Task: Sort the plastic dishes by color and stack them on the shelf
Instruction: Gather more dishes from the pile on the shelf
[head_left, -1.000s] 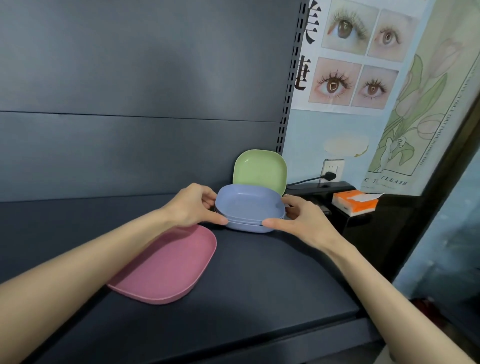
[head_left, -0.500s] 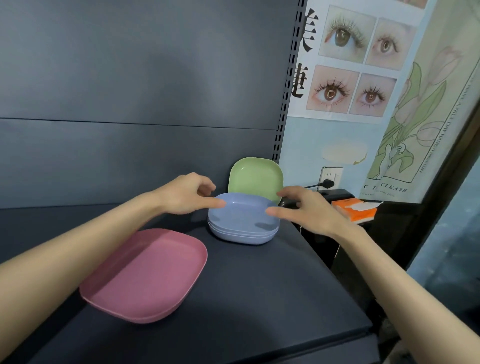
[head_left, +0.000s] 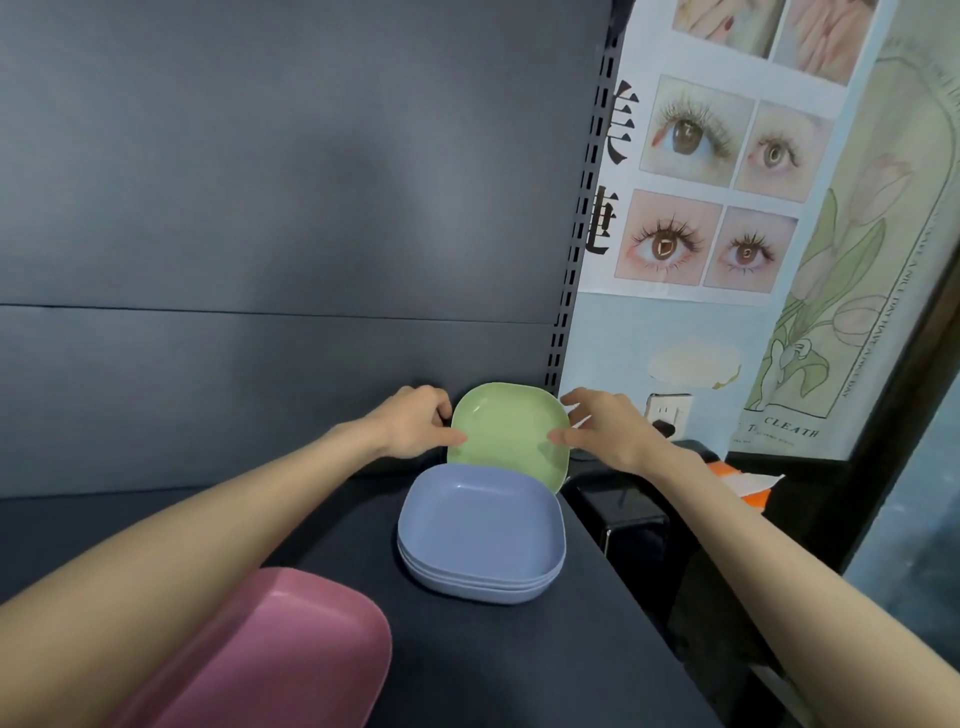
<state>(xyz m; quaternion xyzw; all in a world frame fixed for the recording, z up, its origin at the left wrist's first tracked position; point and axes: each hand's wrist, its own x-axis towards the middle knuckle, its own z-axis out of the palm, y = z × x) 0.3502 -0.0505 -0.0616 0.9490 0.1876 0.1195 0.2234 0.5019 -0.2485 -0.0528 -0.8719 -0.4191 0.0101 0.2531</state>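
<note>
Pink dish (head_left: 270, 649): nearest, lying at the front left of the shelf (head_left: 519, 665), partly under the left forearm.
Blue stack (head_left: 480, 525): nested dishes, mid-shelf, just in front of the green one.
Green dish (head_left: 506, 431): tilted up on edge near the back panel (head_left: 260, 260), with its lower rim hidden behind the blue stack.
Left hand (head_left: 415, 423): grip clamped on the green dish's left rim, thumb in front.
Right hand (head_left: 605, 428): grip clamped likewise on the right rim.
Risk: the thin-rim pinch may slip and drop the dish onto the blue stack. Its lower edge may also catch that stack and push it towards the shelf's right edge.
</note>
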